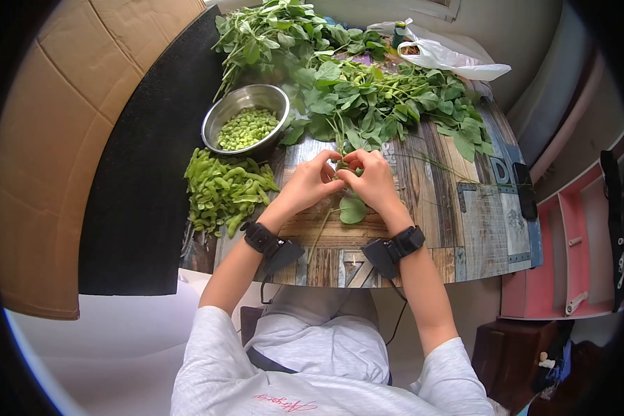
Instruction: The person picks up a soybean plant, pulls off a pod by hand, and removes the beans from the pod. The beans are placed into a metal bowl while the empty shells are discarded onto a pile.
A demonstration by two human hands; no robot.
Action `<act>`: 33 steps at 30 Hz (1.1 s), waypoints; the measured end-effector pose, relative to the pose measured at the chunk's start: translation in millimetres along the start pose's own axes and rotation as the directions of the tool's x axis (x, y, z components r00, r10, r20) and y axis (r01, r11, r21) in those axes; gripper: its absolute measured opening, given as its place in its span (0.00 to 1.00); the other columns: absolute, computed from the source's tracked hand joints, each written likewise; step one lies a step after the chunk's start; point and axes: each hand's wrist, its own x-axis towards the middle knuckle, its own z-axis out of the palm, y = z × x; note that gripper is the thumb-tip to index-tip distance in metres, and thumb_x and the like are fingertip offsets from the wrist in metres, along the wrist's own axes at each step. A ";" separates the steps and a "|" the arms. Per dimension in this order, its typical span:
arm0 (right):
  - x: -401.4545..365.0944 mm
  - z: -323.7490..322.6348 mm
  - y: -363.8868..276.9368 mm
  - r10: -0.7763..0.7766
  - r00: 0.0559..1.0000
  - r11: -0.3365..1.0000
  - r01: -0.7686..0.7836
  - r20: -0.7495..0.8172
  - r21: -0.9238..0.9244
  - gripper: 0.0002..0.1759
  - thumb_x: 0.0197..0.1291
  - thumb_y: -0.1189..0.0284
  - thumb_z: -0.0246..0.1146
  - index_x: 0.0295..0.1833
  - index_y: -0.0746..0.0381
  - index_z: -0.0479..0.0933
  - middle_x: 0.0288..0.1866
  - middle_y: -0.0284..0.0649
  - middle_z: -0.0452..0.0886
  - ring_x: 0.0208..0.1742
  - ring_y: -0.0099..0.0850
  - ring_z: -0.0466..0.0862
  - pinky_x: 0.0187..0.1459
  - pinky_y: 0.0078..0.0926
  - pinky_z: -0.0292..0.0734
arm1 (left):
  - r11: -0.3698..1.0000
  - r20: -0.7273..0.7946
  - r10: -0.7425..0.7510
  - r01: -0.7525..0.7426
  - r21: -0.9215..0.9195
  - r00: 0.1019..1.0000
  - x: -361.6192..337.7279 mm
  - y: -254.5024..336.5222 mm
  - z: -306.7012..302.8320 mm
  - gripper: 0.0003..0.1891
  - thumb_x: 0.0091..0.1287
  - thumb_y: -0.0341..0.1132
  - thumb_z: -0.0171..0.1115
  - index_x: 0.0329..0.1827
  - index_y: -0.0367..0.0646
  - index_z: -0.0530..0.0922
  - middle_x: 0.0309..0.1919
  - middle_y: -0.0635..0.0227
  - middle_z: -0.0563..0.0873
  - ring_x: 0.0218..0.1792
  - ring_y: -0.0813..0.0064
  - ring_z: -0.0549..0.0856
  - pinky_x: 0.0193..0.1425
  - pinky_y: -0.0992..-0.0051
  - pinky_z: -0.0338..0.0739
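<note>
My left hand (309, 183) and my right hand (373, 182) meet over the front middle of the table, thumbs and fingers pinched. Between them is a leafy soybean stalk (341, 163), largely covered by the fingers. A round leaf (353, 210) and a thin stem show just below the hands. To the left lies a heap of green soybean pods (223, 188). Behind it stands a steel bowl (281, 101) with shelled green beans (247, 130) in it. Beyond my hands, leafy soybean plants (388, 104) spread across the table.
The wood-patterned table (423, 208) has a curved front edge close to my body. At its right edge lies a dark phone-like object (525, 191). A white plastic bag (451, 59) and a dark bottle (399, 35) are at the back. Cardboard (38, 173) stands on the left.
</note>
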 end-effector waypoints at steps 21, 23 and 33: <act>1.1 3.1 -5.7 -0.059 0.998 0.981 0.063 -0.028 0.185 0.09 0.47 0.85 0.61 0.36 0.65 0.77 0.31 0.41 0.80 0.34 0.35 0.81 0.36 0.27 0.77 | 0.975 -0.238 0.176 -0.135 0.178 0.955 0.0 -11.7 9.8 0.07 0.58 0.33 0.59 0.35 0.40 0.80 0.17 0.57 0.78 0.20 0.63 0.80 0.26 0.68 0.73; 1.7 2.9 -4.7 -0.157 0.987 0.986 0.158 -0.021 0.047 0.09 0.46 0.84 0.62 0.36 0.64 0.78 0.30 0.40 0.79 0.35 0.36 0.80 0.36 0.29 0.76 | 0.973 -0.236 0.172 -0.127 0.194 0.956 -0.3 -16.1 10.2 0.07 0.57 0.33 0.60 0.35 0.40 0.80 0.17 0.57 0.79 0.20 0.63 0.80 0.26 0.68 0.73; 0.5 1.8 -8.2 -0.336 0.940 0.910 0.310 -0.054 -0.275 0.05 0.41 0.80 0.65 0.26 0.62 0.76 0.27 0.36 0.73 0.34 0.36 0.75 0.32 0.32 0.73 | 0.967 -0.201 0.198 -0.157 0.203 0.959 0.9 -21.2 13.4 0.08 0.57 0.32 0.58 0.35 0.39 0.80 0.21 0.56 0.80 0.22 0.62 0.81 0.27 0.69 0.74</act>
